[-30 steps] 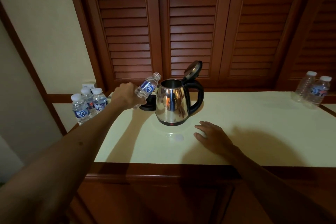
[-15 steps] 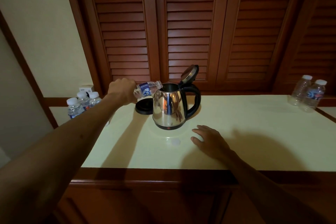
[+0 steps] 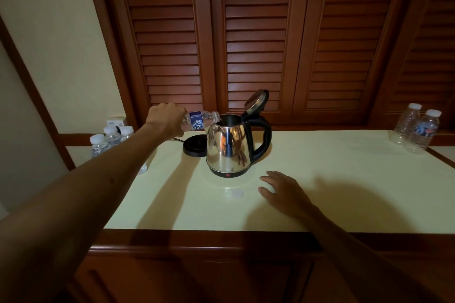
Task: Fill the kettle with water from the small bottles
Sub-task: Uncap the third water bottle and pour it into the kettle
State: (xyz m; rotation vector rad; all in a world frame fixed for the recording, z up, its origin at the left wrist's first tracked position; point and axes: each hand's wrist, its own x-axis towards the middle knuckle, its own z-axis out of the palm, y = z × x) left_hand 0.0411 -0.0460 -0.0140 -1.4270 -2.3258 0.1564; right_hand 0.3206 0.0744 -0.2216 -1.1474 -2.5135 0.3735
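Now the left hand (image 3: 165, 118) gripped a bottle (image 3: 200, 120) with curled fingers, tipped almost flat, its mouth at the rim of the kettle (image 3: 227, 149), which stood with its lid (image 3: 256, 101) up near the table (image 3: 344, 179) middle. The right hand (image 3: 283, 192) lay flat and empty at the kettle's 4 o'clock, fingers spread. A cap (image 3: 237, 194) lay at 6 o'clock, the base (image 3: 194, 145) at 10 o'clock.

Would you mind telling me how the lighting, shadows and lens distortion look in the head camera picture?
Head view: dim, warm light; both arms throw soft dark shadows across the table. The kettle mirrors the room, without harsh glare. The wide lens splays the louvred doors outward and stretches the left arm. The left hand holding the bottle stays fairly sharp; the bottom edge falls into darkness.
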